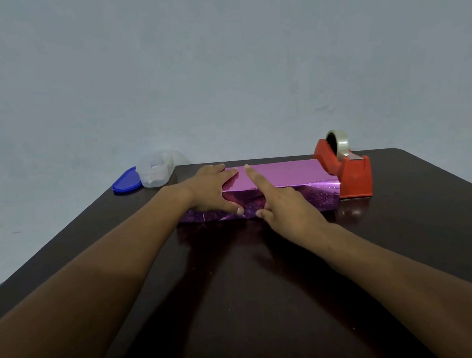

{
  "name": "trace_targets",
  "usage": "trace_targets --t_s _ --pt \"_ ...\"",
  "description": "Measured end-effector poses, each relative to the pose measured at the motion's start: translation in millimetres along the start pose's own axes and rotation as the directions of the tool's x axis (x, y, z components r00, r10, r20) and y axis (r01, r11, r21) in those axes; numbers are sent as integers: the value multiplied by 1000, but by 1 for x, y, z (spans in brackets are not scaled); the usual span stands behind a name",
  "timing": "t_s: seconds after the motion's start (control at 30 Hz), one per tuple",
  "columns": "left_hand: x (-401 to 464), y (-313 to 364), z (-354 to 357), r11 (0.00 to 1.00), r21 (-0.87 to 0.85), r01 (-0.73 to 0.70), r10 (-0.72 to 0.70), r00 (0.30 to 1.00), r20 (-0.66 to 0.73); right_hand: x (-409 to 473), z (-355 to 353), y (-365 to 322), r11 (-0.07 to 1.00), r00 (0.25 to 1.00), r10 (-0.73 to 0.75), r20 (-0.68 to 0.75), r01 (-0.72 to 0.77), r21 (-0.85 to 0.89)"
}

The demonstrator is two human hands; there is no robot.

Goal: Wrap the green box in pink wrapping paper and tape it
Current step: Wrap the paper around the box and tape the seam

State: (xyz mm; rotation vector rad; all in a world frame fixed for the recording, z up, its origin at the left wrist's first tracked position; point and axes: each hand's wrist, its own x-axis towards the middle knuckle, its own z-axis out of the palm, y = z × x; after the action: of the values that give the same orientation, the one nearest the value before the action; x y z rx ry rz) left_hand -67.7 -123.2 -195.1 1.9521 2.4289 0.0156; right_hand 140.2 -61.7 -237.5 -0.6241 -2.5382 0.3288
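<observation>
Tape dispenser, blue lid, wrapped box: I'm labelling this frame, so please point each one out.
tape dispenser (352,175), head view, on its red base.
blue lid (125,181), head view, middle of its top.
wrapped box (283,172), head view, pink paper on its top face.

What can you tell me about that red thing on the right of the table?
It is a red tape dispenser, seemingly plastic, blocky and heavy-looking, standing upright near the far right edge of the dark table. A roll of clear tape sits on edge in its raised back part, and a strip runs forward to the cutter at the lower front end. Its left side stands against, or very close to, the right end of the pink-wrapped box. Neither hand touches it.
</observation>
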Motion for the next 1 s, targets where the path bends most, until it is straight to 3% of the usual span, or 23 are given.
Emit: trace_targets --t_s 0.43,0.63,1.0 --pt "1 0 0 1000 1 4 -4 1000 2 6 1 -11 984 996 88 -18 -90 -154" --pt "-2 1 -1 1000 2 -2 2 1000 -2 12 2 -14 928 990 124 -66 -140 -346" --pt "-2 -1 -2 1000 -10 -1 1 1000 12 13 -3 -15 873 980 162 -112 -195 -447"
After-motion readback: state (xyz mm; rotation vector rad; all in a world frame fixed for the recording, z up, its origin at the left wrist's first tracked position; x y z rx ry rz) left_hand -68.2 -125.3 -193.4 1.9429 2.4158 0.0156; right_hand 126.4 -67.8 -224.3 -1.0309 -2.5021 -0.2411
